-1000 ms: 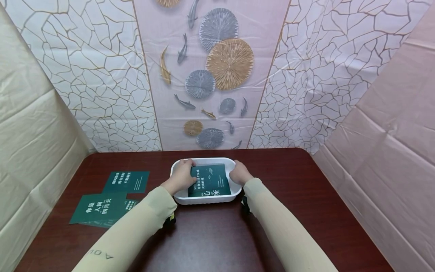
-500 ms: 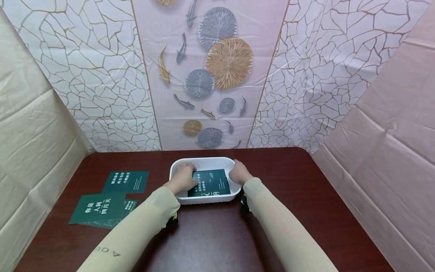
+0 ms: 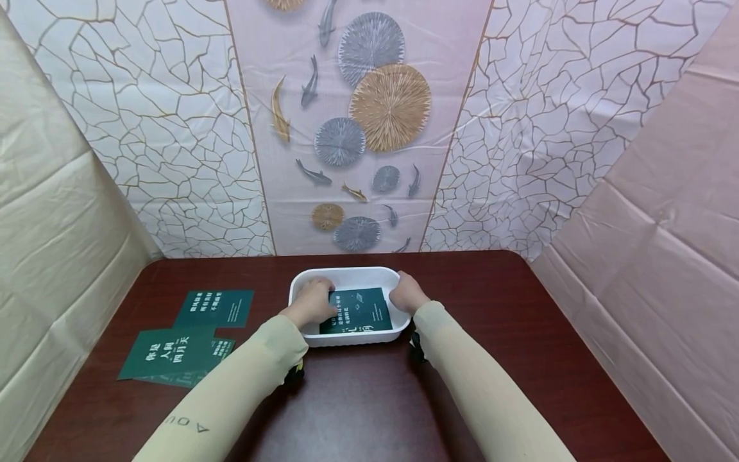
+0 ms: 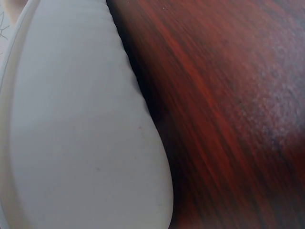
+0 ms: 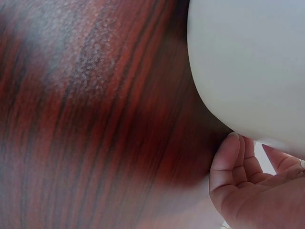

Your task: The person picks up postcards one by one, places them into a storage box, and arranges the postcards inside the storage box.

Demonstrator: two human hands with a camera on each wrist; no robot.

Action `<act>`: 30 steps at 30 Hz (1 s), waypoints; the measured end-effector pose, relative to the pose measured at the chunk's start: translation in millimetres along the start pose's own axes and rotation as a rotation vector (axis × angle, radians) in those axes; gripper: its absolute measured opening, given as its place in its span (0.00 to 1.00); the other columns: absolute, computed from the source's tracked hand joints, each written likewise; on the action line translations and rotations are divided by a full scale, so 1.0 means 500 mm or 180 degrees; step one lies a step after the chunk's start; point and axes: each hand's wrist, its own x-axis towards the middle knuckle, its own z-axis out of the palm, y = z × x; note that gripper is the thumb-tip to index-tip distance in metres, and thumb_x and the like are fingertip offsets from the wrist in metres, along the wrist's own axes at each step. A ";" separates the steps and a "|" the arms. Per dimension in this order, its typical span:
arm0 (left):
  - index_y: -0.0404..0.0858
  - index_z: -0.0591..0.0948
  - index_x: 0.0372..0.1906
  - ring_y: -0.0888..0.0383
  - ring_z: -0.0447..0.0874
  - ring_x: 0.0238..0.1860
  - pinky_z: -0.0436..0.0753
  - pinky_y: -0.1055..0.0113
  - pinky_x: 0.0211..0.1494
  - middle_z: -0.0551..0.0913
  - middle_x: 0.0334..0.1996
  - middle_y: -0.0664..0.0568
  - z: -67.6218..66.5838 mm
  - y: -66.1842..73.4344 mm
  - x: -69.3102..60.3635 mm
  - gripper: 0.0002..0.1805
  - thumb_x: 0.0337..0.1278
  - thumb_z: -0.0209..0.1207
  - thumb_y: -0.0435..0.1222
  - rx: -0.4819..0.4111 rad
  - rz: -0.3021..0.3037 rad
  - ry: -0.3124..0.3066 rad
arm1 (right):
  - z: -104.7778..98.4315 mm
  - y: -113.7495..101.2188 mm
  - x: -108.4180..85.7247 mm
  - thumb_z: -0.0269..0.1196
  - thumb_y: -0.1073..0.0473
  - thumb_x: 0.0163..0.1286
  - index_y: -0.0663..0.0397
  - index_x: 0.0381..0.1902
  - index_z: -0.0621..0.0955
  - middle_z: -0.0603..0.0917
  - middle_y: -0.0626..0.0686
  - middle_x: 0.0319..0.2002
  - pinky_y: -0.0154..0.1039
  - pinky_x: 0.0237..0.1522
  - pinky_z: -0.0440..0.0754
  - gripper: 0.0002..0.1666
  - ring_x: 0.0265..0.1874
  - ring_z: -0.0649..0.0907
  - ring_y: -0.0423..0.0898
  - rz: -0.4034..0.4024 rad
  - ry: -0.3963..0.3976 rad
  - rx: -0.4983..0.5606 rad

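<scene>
In the head view a white plastic tray (image 3: 351, 341) stands on the table. Dark green printed cards (image 3: 360, 311) lie inside it. My left hand (image 3: 314, 301) reaches over the tray's left side, thumb and fingers apart at the cards' left edge; its fingertips are partly hidden. My right hand (image 3: 408, 294) grips the tray's right rim, thumb inside. In the right wrist view the fingers (image 5: 226, 164) curl under the tray wall (image 5: 248, 62). The left wrist view shows mostly the tray's outer wall (image 4: 86, 119).
On the left of the dark red table (image 3: 358, 404) lie more green cards: one card (image 3: 216, 309) at the back and several overlapping cards (image 3: 167, 353) nearer. A patterned cloth backdrop (image 3: 358, 179) rises behind, with pale cloth sides (image 3: 664, 224) left and right.
The top card in the tray has dropped lower and flatter, its far edge nearer to me. My left hand has shifted slightly down with it. The right hand holds still on the rim.
</scene>
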 end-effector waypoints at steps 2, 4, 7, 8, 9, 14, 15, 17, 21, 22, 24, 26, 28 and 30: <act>0.32 0.75 0.59 0.48 0.69 0.57 0.65 0.54 0.64 0.73 0.58 0.42 0.000 0.001 0.001 0.29 0.53 0.67 0.39 0.0007 0.0020 -0.0020 | 0.000 0.001 0.001 0.56 0.71 0.65 0.60 0.71 0.61 0.71 0.62 0.61 0.55 0.55 0.74 0.36 0.57 0.74 0.55 -0.0008 -0.0007 -0.0007; 0.32 0.74 0.62 0.48 0.68 0.59 0.64 0.54 0.65 0.72 0.60 0.42 -0.001 0.003 0.001 0.30 0.53 0.67 0.39 0.0009 0.0036 -0.0062 | -0.001 0.002 0.002 0.56 0.71 0.65 0.60 0.71 0.61 0.71 0.61 0.62 0.55 0.55 0.74 0.36 0.57 0.74 0.55 0.0001 -0.0008 0.0000; 0.32 0.73 0.64 0.47 0.67 0.61 0.63 0.54 0.67 0.71 0.62 0.42 -0.003 0.005 0.002 0.32 0.54 0.66 0.39 0.0041 0.0078 -0.0124 | 0.000 0.002 0.004 0.56 0.71 0.65 0.59 0.72 0.60 0.71 0.61 0.63 0.56 0.56 0.74 0.37 0.57 0.74 0.55 0.0028 -0.0020 0.0033; 0.32 0.72 0.64 0.46 0.67 0.62 0.62 0.54 0.67 0.71 0.63 0.41 -0.004 0.006 0.002 0.32 0.54 0.66 0.39 0.0051 0.0085 -0.0146 | 0.000 0.003 0.004 0.56 0.71 0.65 0.59 0.72 0.60 0.71 0.61 0.63 0.56 0.56 0.74 0.37 0.57 0.74 0.55 0.0029 -0.0020 0.0032; 0.32 0.72 0.64 0.46 0.66 0.62 0.62 0.53 0.67 0.70 0.63 0.41 -0.005 0.007 0.002 0.33 0.54 0.66 0.39 0.0060 0.0075 -0.0173 | 0.000 0.002 0.003 0.56 0.71 0.65 0.59 0.72 0.60 0.71 0.61 0.63 0.56 0.56 0.74 0.37 0.57 0.74 0.55 0.0029 -0.0015 0.0032; 0.34 0.74 0.63 0.43 0.65 0.62 0.61 0.49 0.66 0.70 0.63 0.41 -0.008 0.009 0.002 0.31 0.54 0.66 0.41 0.0049 0.0039 -0.0252 | 0.001 0.000 -0.002 0.56 0.71 0.66 0.60 0.71 0.61 0.71 0.62 0.62 0.56 0.55 0.74 0.36 0.57 0.74 0.55 -0.0009 0.0001 -0.0002; 0.35 0.75 0.62 0.43 0.64 0.61 0.62 0.49 0.66 0.70 0.63 0.42 -0.009 0.009 0.002 0.30 0.54 0.66 0.41 0.0034 0.0026 -0.0259 | 0.000 0.000 -0.002 0.56 0.71 0.66 0.60 0.71 0.61 0.71 0.62 0.62 0.56 0.55 0.74 0.36 0.57 0.74 0.55 -0.0012 -0.0001 0.0000; 0.35 0.76 0.61 0.44 0.65 0.59 0.62 0.48 0.65 0.71 0.62 0.43 -0.009 0.008 0.002 0.30 0.53 0.67 0.41 0.0002 0.0015 -0.0273 | 0.000 -0.001 -0.002 0.56 0.71 0.66 0.60 0.71 0.61 0.71 0.62 0.62 0.56 0.56 0.74 0.36 0.58 0.74 0.55 -0.0012 -0.0011 -0.0002; 0.36 0.78 0.58 0.46 0.65 0.56 0.64 0.50 0.63 0.73 0.58 0.44 -0.009 0.007 0.002 0.28 0.50 0.68 0.41 -0.0006 0.0026 -0.0286 | -0.003 -0.002 -0.001 0.55 0.71 0.66 0.60 0.72 0.60 0.70 0.61 0.63 0.56 0.57 0.73 0.37 0.59 0.73 0.55 0.0015 -0.0053 0.0037; 0.36 0.79 0.57 0.46 0.66 0.55 0.64 0.51 0.62 0.74 0.57 0.44 -0.008 0.008 0.002 0.28 0.49 0.69 0.41 0.0008 0.0056 -0.0288 | -0.004 -0.002 -0.001 0.56 0.71 0.66 0.60 0.72 0.60 0.69 0.61 0.64 0.56 0.57 0.73 0.37 0.59 0.73 0.55 0.0028 -0.0064 0.0048; 0.36 0.80 0.56 0.46 0.66 0.54 0.65 0.51 0.61 0.75 0.55 0.45 -0.007 0.010 0.002 0.28 0.49 0.69 0.42 0.0031 0.0102 -0.0300 | -0.005 -0.002 0.000 0.55 0.71 0.66 0.60 0.73 0.59 0.68 0.61 0.65 0.56 0.58 0.72 0.38 0.60 0.72 0.55 0.0046 -0.0085 0.0052; 0.36 0.80 0.55 0.47 0.68 0.53 0.66 0.51 0.60 0.75 0.54 0.45 -0.005 0.011 0.000 0.27 0.48 0.69 0.43 0.0071 0.0132 -0.0329 | -0.006 -0.002 0.001 0.55 0.71 0.66 0.60 0.73 0.58 0.67 0.61 0.66 0.57 0.58 0.71 0.38 0.61 0.71 0.56 0.0052 -0.0098 0.0040; 0.38 0.80 0.56 0.47 0.69 0.53 0.67 0.50 0.58 0.75 0.53 0.45 -0.004 0.013 -0.002 0.28 0.49 0.69 0.44 0.0123 0.0158 -0.0369 | -0.005 -0.003 0.001 0.55 0.71 0.67 0.60 0.73 0.57 0.66 0.61 0.67 0.57 0.59 0.71 0.38 0.62 0.70 0.56 0.0060 -0.0098 0.0039; 0.39 0.80 0.57 0.46 0.69 0.52 0.68 0.49 0.57 0.74 0.53 0.45 -0.005 0.014 -0.005 0.28 0.49 0.68 0.44 0.0139 0.0139 -0.0422 | -0.004 -0.004 0.000 0.55 0.71 0.67 0.60 0.74 0.57 0.65 0.61 0.67 0.57 0.59 0.70 0.39 0.63 0.70 0.56 0.0066 -0.0093 0.0048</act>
